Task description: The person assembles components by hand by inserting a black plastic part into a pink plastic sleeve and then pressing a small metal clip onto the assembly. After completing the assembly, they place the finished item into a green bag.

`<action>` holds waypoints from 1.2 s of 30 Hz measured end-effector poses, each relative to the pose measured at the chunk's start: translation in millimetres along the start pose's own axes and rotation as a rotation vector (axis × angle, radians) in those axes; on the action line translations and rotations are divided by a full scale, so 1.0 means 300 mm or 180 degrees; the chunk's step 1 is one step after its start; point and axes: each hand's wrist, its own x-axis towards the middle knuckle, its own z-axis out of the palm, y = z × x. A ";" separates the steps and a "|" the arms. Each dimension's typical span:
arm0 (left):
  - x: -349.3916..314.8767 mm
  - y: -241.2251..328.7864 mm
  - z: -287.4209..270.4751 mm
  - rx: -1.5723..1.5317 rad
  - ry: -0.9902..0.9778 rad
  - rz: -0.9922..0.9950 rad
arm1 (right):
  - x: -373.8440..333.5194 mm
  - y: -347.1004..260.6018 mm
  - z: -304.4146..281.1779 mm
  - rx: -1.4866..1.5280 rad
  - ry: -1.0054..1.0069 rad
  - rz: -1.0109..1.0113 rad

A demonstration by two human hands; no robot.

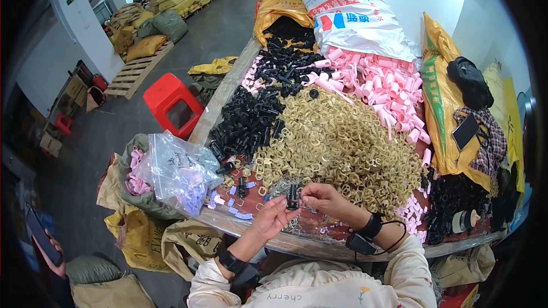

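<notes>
Between the fingertips of my left hand (pixel 272 218) is a small black plastic part (pixel 293 195), held upright over the near edge of the table. My right hand (pixel 323 198) is closed in a pinch right beside that part; whatever its fingertips grip is too small to make out. Just beyond both hands rises a large heap of tan plastic loops (pixel 337 137). A small pile of thin metal pieces (pixel 281 186) lies behind the black part. Loose purple clips (pixel 242 215) are scattered left of my left hand.
Black cylindrical parts (pixel 245 114) are heaped at the left, pink tubes (pixel 394 88) at the back right. A clear bag of purple pieces (pixel 181 171) hangs over the left edge. A red stool (pixel 171 102) stands beyond it. Another person's hand (pixel 54 248) holds a phone, lower left.
</notes>
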 end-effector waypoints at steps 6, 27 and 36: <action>-0.003 0.017 0.004 -0.0063 0.0005 -0.0225 | -0.002 0.024 -0.013 -0.0039 0.0087 -0.0011; -0.025 0.021 0.025 0.0142 0.0227 -0.0415 | 0.003 -0.051 0.043 -0.1877 0.0407 -0.1067; -0.027 0.006 0.019 0.0427 0.0473 -0.0411 | -0.011 -0.071 0.041 -0.2742 0.0157 -0.1533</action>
